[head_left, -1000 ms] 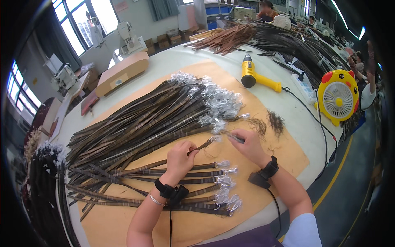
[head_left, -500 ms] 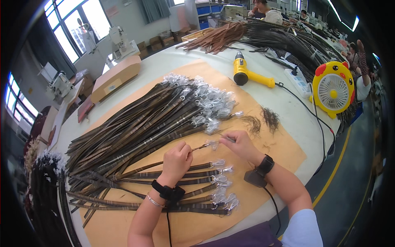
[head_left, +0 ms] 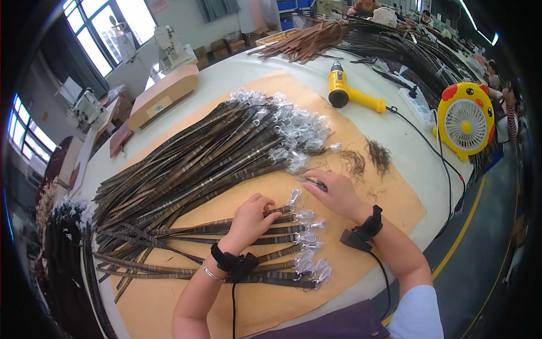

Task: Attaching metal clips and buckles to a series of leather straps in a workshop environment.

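My left hand (head_left: 251, 217) is at the metal-clip end of a dark brown striped strap (head_left: 285, 209), with thumb and fingers on either side of it. Its clip (head_left: 294, 196), in clear wrap, points away from me. My right hand (head_left: 333, 195) is closed round a small dark metal tool (head_left: 318, 186), mostly hidden in the fingers, so its kind is unclear. Several similar straps (head_left: 274, 240) lie fanned beside and below my left hand, clips to the right. A large pile of straps (head_left: 197, 150) lies beyond my hands, its wrapped clips (head_left: 299, 133) heaped at the right end.
Brown paper (head_left: 361, 288) covers part of the pale table. Loose dark threads (head_left: 378, 157) lie to the right of the pile. Farther back are a yellow heat gun (head_left: 355, 95), a yellow fan (head_left: 466, 124) with cords, brown strips (head_left: 305, 42) and a cardboard box (head_left: 164, 97).
My left hand has lowered the strap from near my right hand down beside the fanned straps, and its fingers have loosened. My right hand still holds the small tool. The view has shifted slightly.
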### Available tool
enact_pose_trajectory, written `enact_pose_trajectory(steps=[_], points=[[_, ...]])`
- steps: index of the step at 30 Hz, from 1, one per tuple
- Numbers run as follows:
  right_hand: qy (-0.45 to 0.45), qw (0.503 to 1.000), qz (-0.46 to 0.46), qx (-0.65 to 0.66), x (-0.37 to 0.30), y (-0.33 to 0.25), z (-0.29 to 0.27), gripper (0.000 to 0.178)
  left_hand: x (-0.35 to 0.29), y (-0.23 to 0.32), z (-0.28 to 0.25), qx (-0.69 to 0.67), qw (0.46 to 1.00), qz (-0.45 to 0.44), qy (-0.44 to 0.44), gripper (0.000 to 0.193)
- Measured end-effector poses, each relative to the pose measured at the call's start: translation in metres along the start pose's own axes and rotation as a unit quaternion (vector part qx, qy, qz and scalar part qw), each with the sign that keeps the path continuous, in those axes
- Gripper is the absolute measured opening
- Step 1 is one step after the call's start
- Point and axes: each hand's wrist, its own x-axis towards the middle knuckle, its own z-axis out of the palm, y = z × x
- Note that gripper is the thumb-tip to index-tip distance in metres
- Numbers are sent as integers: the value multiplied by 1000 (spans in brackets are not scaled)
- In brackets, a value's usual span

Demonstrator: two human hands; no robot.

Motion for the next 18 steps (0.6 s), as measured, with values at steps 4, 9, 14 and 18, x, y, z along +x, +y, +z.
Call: enact_pose_trajectory(steps=[4, 9, 14, 18], points=[[-30, 996, -79, 13, -10, 6, 25, 31, 11, 4, 11, -11, 1000, -9, -25, 16], [-47, 995, -83, 22, -11, 10, 33, 33, 12, 0, 24, 40, 993, 100, 57, 9], [-69, 993, -86, 36, -11, 4, 30, 35, 10, -3, 25, -60, 997, 11, 43, 9], [-67, 992, -100, 44, -14, 5, 35, 35, 9, -8, 28, -132, 989, -43, 53, 14]])
